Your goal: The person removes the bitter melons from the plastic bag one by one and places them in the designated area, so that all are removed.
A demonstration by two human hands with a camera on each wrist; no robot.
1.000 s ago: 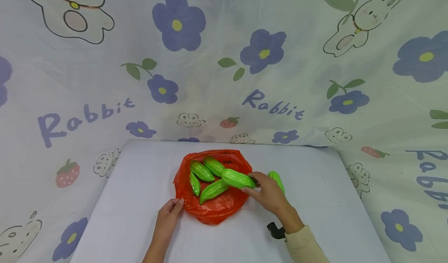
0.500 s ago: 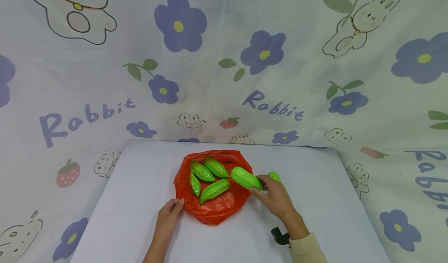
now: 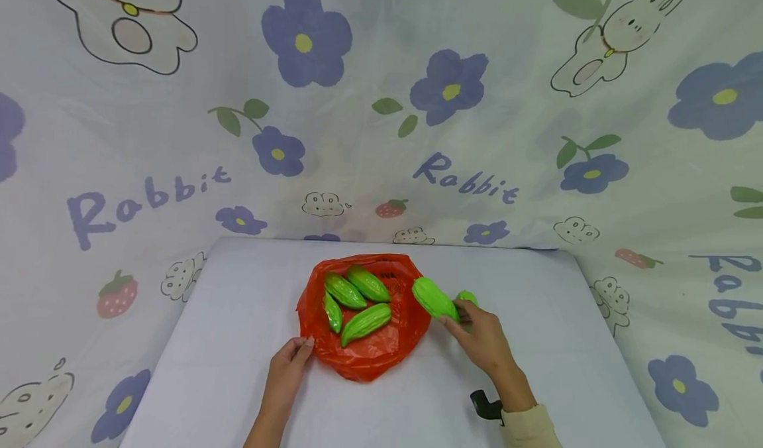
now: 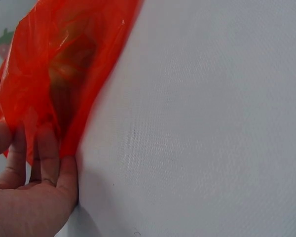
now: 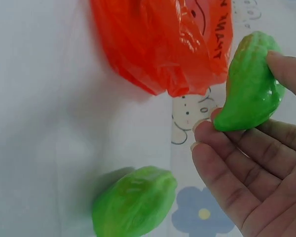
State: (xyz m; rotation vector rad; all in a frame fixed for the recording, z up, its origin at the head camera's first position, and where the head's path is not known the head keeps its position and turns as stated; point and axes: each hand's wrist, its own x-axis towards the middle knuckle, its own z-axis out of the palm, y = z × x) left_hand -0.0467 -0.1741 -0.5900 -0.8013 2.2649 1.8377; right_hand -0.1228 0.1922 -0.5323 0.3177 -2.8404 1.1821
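My right hand (image 3: 485,338) grips one end of a green, ridged bitter melon (image 3: 434,297) between thumb and fingers, at the right rim of the red plastic bag (image 3: 381,352). In the right wrist view the held melon's curved tip (image 5: 227,120) lies against my fingers. Several more bitter melons (image 3: 365,324) rest inside the open bag. My left hand (image 3: 289,362) pinches the bag's lower left rim; the left wrist view has its fingers partly behind the thin plastic (image 4: 34,94). Another bitter melon (image 5: 134,202) lies on the table right of the bag, partly hidden by my right hand in the head view.
A white-covered table (image 3: 238,289) bears everything. Behind and beside it hangs a curtain (image 3: 357,136) printed with flowers and rabbits. A black piece (image 3: 485,406) sits at my right wrist, by the beige sleeve (image 3: 530,428).
My right hand has moved right, carrying the bitter melon from over the bag's contents to its right rim and beyond. The left hand and the bag have stayed put.
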